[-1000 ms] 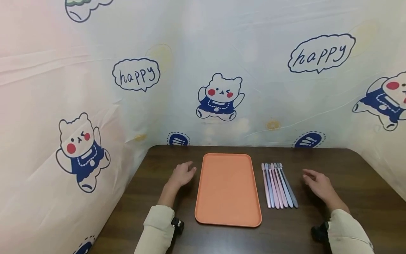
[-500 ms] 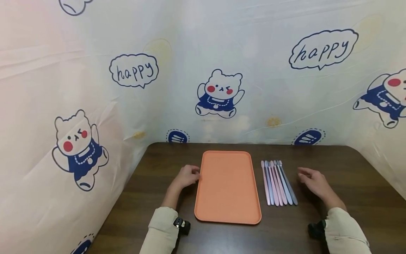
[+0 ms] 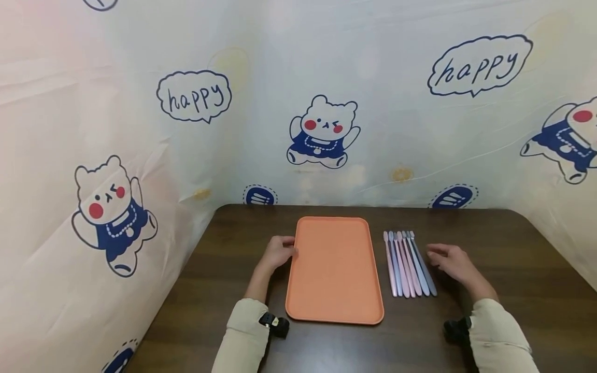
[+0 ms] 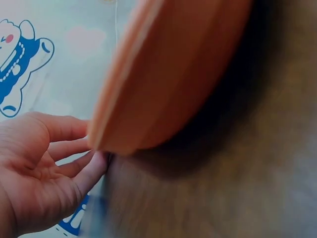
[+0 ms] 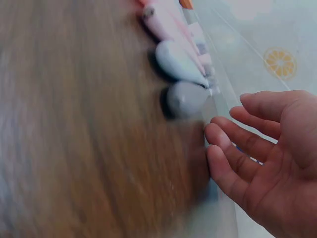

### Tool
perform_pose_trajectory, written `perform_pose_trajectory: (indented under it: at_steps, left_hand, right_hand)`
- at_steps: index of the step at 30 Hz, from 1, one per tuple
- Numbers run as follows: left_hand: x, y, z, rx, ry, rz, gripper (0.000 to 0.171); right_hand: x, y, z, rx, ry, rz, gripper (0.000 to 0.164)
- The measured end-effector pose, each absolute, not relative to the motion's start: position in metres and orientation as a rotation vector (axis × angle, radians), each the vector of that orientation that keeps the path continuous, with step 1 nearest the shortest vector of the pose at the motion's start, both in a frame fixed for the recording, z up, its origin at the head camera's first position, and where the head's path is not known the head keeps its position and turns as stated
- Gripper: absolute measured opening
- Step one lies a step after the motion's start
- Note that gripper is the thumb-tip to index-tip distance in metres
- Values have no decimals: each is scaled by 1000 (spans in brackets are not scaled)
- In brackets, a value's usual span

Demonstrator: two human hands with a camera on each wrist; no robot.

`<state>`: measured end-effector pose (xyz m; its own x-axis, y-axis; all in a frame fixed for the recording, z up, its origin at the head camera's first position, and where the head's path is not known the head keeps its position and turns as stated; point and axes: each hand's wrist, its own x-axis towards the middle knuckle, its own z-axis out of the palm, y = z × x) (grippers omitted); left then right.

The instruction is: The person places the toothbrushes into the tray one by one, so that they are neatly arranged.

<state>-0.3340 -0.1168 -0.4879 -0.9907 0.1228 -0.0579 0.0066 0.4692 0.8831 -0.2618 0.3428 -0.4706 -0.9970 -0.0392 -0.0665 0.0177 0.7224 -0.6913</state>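
Note:
An orange rectangular tray (image 3: 335,272) lies on the table. At its left edge, my left hand (image 3: 278,252) pinches the rim; in the left wrist view, the thumb meets the tray's rim (image 4: 116,94) and a fingertip touches its lower side. To the right of the tray, several toothbrushes (image 3: 404,267) in pink, blue and grey lie side by side, heads away from me. My right hand (image 3: 450,261) hovers just right of the dark grey-blue toothbrush (image 5: 185,99), its fingers loosely bent and holding nothing. A small gap separates the fingertips from that brush.
The dark wooden table (image 3: 326,349) has its far edge against a patterned cloth wall (image 3: 261,129). Cloth also hangs along the left and right sides. A black camera sits on each wrist.
My left hand has moved right to the tray's edge and taken its rim. My right hand has moved left, closer to the toothbrushes. The whole head view has shifted slightly upward.

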Motion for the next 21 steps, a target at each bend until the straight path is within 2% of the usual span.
perform_pose_trajectory:
  at_steps: [12,21]
  left_hand:
    - [-341,-124,-493,65,2496,1622,43]
    - [-344,-122,-491,55,2457,1644,44]
  right_hand:
    - [-265,334,-466,-27,2786,-1091,50]
    - [-267,330,-463,129,2713,-1090,51]
